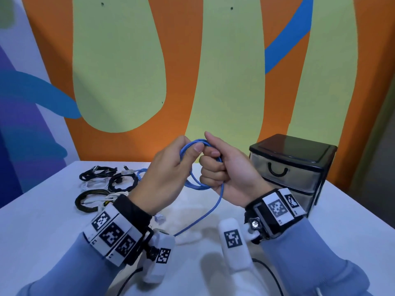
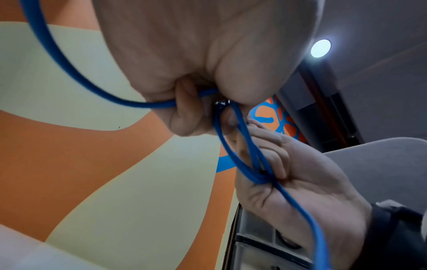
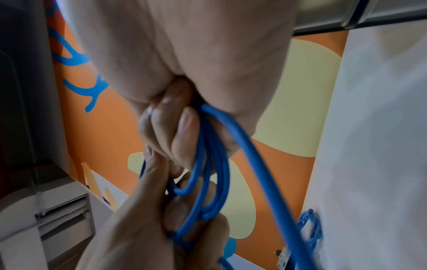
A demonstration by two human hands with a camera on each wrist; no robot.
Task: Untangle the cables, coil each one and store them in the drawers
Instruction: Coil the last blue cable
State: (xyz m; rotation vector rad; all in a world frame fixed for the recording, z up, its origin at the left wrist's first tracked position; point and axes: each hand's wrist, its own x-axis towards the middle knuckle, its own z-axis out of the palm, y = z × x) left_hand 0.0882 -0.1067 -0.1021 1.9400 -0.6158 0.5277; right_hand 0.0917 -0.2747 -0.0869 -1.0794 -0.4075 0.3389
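Left hand (image 1: 168, 174) fingers pinching blue cable (image 1: 210, 207) coil, right hand (image 1: 226, 169) fingers curled round it

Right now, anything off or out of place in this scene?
Nothing damaged or spilled. Both hands, left hand and right hand, grip the blue cable mid-coil; its tail trails loose to the table.

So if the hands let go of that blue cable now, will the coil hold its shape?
Probably not. The blue cable forms loose, uneven loops, kept together only by the left hand and right hand, so it likely springs open. Its tail droops limply to the table, suggesting floppiness.
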